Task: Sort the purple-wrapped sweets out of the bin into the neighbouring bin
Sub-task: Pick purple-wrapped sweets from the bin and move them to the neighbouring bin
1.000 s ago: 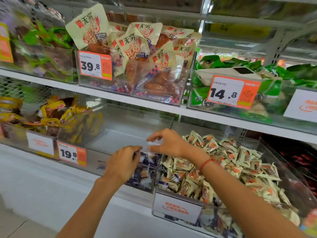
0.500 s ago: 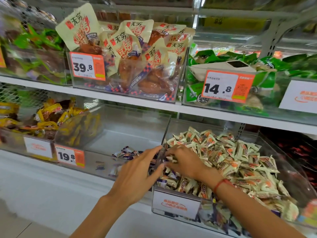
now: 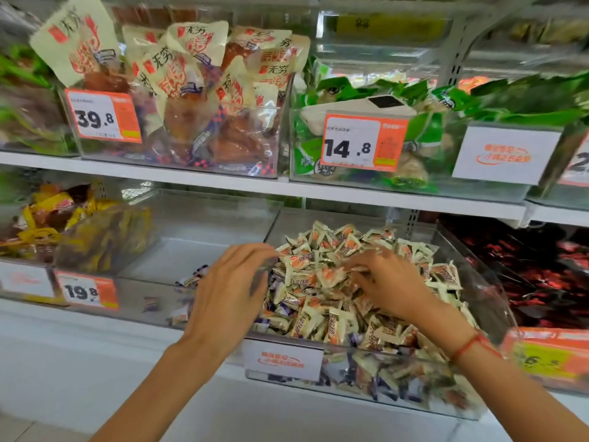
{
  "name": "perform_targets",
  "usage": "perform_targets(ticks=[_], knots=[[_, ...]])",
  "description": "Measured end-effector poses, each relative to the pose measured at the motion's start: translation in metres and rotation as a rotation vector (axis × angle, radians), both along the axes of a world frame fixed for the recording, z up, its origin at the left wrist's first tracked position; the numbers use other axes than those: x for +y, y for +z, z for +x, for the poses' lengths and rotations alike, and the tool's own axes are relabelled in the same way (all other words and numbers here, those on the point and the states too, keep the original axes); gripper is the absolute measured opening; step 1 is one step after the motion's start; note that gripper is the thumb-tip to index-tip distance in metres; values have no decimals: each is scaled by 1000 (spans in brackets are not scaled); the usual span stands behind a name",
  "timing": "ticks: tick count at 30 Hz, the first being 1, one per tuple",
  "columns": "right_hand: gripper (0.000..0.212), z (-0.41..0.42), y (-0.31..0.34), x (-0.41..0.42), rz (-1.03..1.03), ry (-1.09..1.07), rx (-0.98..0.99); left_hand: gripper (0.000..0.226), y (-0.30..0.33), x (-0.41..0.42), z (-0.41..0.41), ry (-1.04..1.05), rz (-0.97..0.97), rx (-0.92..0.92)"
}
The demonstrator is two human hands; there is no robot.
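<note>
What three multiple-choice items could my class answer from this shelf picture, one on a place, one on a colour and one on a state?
1. Where is the right hand?
A. On the heap of sweets in the full bin
B. On the upper shelf
C. On the 19.8 price tag

2. What colour is the cord on the right wrist?
A. Blue
B. Red
C. Green

3. How full is the neighbouring bin, left of the heap?
A. Heaped to the rim
B. Half full
C. Mostly bare, with a few purple-wrapped sweets near the front

Key: 1 A, the fingers lie among the white and orange wrappers. 2 B, a thin red cord circles the wrist. 3 C, bare floor shows behind the left hand, with only a few sweets near the front.
</note>
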State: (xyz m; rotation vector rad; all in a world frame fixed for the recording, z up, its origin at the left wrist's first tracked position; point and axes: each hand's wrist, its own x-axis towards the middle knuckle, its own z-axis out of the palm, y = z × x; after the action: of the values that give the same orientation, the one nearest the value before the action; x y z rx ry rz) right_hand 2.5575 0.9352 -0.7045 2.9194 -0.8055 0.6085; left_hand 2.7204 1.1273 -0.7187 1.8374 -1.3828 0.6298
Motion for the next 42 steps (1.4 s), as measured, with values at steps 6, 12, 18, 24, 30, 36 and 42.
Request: perform_targets(ticks=[6, 12, 18, 24, 30, 36, 42], knots=[[40, -8, -9, -5, 142, 10, 91, 46, 5, -53, -30, 152, 459, 17], [40, -8, -10, -12, 210, 38, 87, 35, 5, -72, -34, 370, 1031, -149], [39, -5, -8, -10, 195, 43, 73, 8, 14, -55, -25, 334, 802, -127], [42, -2, -3, 7, -1, 48, 58, 20, 10, -10, -19, 144, 224, 41], [30, 39, 3, 43, 116, 320, -86, 26, -1, 18, 4, -27, -95, 472], [39, 90, -19, 38, 217, 332, 219, 24, -11, 28, 19, 41, -180, 541], [23, 68, -11, 18, 271, 383, 280, 29, -22, 37, 33, 166, 62, 412]])
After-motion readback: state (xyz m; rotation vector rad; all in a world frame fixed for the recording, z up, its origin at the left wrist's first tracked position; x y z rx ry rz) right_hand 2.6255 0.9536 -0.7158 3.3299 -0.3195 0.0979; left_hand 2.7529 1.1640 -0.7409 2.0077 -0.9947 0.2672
